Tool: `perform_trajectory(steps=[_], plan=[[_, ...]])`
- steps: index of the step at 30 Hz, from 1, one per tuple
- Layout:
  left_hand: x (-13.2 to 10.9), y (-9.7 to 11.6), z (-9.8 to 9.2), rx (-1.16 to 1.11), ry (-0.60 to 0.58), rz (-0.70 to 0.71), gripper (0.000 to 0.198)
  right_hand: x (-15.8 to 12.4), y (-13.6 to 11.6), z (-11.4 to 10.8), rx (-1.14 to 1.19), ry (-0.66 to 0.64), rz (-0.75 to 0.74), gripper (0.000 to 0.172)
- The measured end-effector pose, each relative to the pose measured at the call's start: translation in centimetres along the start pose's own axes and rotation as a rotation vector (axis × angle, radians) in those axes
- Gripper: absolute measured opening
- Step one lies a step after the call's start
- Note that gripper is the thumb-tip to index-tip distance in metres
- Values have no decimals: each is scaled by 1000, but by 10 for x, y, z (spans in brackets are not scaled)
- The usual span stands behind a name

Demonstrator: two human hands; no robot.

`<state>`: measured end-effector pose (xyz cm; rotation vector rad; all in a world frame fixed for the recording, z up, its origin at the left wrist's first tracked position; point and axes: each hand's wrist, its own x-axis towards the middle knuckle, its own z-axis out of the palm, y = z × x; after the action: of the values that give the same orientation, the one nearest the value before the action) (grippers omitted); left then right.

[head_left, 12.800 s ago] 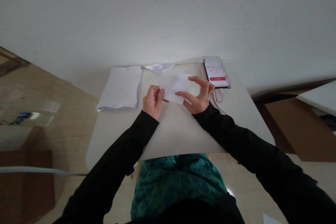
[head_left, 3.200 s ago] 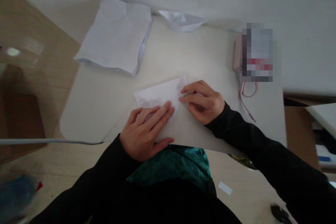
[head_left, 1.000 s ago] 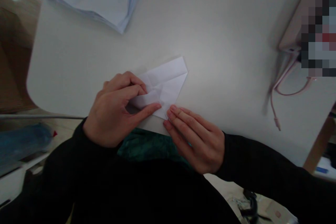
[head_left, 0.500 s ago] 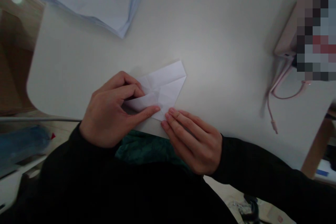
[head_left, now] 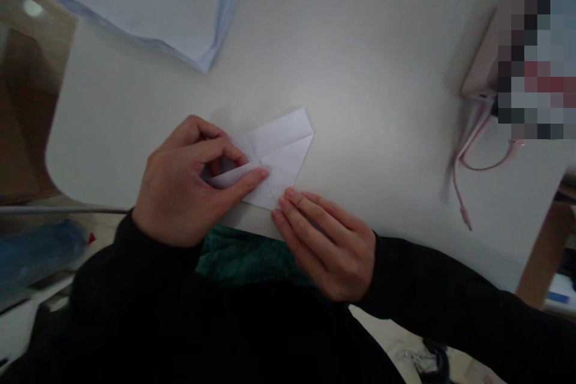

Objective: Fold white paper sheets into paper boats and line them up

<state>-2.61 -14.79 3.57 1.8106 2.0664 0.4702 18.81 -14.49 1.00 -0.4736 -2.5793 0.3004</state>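
A folded sheet of white paper (head_left: 288, 153), creased and pointed at its right end, lies near the table's front edge. My left hand (head_left: 189, 183) grips its left part, with thumb and fingers closed on a raised flap. The thumb tip presses near the middle creases. My right hand (head_left: 328, 240) pinches the lower corner of the paper between its fingertips. The paper's left end is partly hidden behind my left fingers.
A stack of white paper sheets (head_left: 148, 6) lies at the table's back left. On the right, a pink box-like device (head_left: 479, 72) has a pink cable (head_left: 456, 180) trailing from it. The white table's (head_left: 382, 102) front edge runs just below my hands.
My left thumb has shifted up and left along the paper, pressing the flap lower. Both hands and the paper sit slightly farther left in view; both keep their hold.
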Motion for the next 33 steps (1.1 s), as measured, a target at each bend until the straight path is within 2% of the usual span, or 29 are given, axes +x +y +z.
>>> perform_trajectory(steps=[9, 19, 30, 33], plan=[[3, -3, -2, 15, 29, 16, 28, 2, 4, -1, -14, -20, -33, 27], [8, -6, -1, 23, -18, 53, 32, 1, 5, 1, -25, -27, -32, 28], [14, -12, -3, 80, -61, 100, 34, 4, 4, 7, 129, -30, 46, 28], [15, -13, -2, 77, -69, 96, 34, 7, 6, 6, 144, -38, 17, 32]])
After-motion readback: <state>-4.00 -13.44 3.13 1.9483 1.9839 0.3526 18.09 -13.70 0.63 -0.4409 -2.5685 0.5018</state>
